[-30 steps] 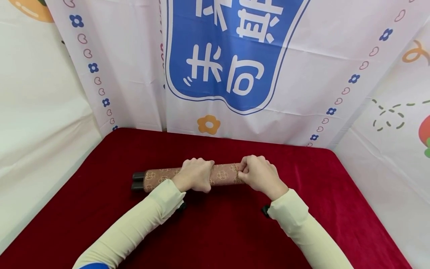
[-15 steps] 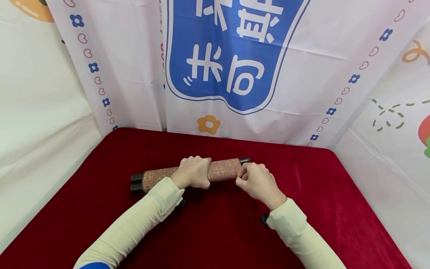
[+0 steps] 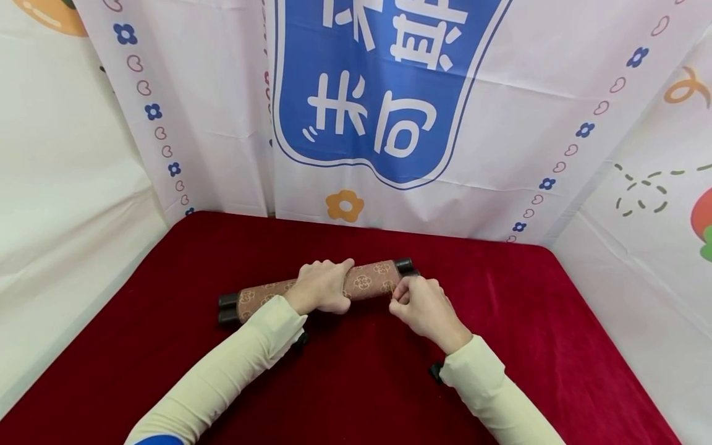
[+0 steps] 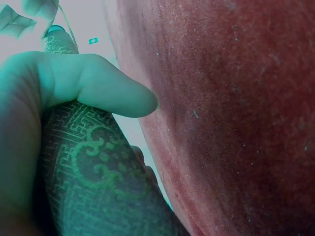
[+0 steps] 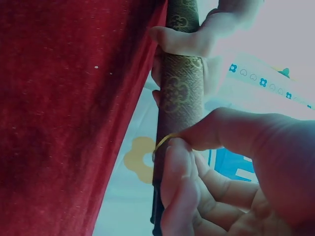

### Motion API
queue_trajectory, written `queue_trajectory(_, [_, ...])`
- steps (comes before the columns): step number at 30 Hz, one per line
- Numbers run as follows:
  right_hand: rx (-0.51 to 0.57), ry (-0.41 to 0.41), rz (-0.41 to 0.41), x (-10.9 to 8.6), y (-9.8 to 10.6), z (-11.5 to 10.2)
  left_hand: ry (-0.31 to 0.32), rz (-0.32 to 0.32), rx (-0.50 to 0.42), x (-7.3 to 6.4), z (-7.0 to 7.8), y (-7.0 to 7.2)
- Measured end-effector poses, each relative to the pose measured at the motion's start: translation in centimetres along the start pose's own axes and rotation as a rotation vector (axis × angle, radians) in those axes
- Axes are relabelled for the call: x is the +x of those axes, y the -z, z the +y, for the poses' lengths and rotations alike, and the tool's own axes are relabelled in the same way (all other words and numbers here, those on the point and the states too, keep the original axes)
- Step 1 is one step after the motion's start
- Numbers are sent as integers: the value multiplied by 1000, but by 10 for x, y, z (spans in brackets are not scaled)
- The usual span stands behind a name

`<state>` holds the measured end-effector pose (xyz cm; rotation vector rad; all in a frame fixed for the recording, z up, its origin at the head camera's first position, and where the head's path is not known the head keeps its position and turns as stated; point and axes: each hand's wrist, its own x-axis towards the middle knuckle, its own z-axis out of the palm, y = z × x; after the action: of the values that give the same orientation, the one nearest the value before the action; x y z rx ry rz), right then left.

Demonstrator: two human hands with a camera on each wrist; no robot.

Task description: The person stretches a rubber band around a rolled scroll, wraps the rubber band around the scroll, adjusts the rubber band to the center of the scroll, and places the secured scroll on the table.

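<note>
A rolled scroll (image 3: 364, 282) in brown brocade with gold floral patterns lies aslant in the head view. Black roller ends (image 3: 228, 316) stick out in pairs from both its ends. My left hand (image 3: 324, 286) grips the scroll around its middle, the thumb lying across the brocade in the left wrist view. Close to the scroll's right end, my right hand (image 3: 425, 309) pinches a thin yellow cord (image 5: 165, 141) between thumb and forefinger. That cord runs over the brocade edge in the right wrist view, and its remaining length is hidden behind the fingers.
Red velvet cloth (image 3: 356, 383) covers the table under both arms. A white printed curtain (image 3: 222, 123) with a blue sign hangs along the back edge, and white sheets (image 3: 67, 216) enclose the sides.
The scroll's right end has tilted away from me, and its black roller ends have come into view. My right hand has moved slightly nearer to me, while the left keeps its grip.
</note>
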<state>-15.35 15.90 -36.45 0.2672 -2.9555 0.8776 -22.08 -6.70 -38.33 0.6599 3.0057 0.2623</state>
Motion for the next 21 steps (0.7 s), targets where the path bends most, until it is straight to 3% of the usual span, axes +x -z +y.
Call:
queue_trajectory(11, [10,33,32,-7,-8,3,-13,19,40,5,4,-8])
queue_trajectory(15, [32,67,27,-8,-7,1,-3,19,39,8,6,-10])
queue_trajectory(21, [50,90,-1,-8,-5,-2,-39,-2,64,7,9,-17])
